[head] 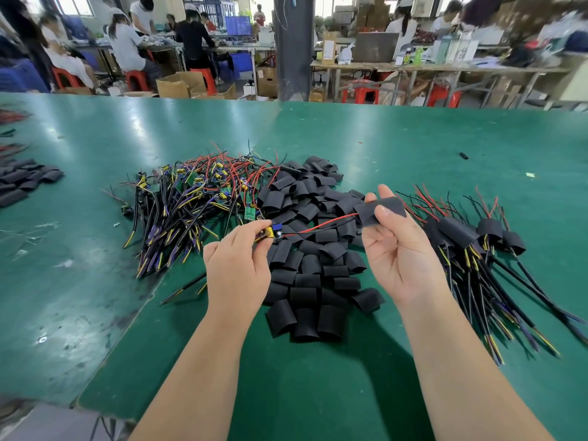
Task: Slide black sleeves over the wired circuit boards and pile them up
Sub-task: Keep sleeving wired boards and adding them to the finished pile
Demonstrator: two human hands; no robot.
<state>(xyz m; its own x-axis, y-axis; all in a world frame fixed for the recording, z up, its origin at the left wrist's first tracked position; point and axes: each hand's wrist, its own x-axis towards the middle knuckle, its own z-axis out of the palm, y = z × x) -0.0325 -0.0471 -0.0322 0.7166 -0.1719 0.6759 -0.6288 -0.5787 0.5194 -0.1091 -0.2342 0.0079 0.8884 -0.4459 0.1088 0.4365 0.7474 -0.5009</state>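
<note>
I see a wide green bench (413, 138) that fills most of my view. On it, at about 10 o'clock from the middle, lies a big tangled heap of bare wired circuit boards (191, 198) with black, yellow, purple and red leads. Just beside it, in the middle and running down to 6 o'clock, is a heap of loose black sleeves (305, 275). At 3 o'clock lies the pile of sleeved boards (477, 237), with the long cables pointing to 5 o'clock. At 9 o'clock, near the bench edge, is a smaller group of sleeves (25, 179).

Both hands are above the sleeve heap. The right hand (397, 249), at 2 o'clock from the middle, is palm up and grasps one flat black sleeve (385, 208) between thumb and fingers. The left hand (237, 265) pinches a small circuit board (270, 233) with yellow and blue parts at its fingertips. A thin red and black wire pair (318, 225) runs from this board toward 3 o'clock and reaches the left end of the held sleeve. The board itself is outside the sleeve, well apart from it.
</note>
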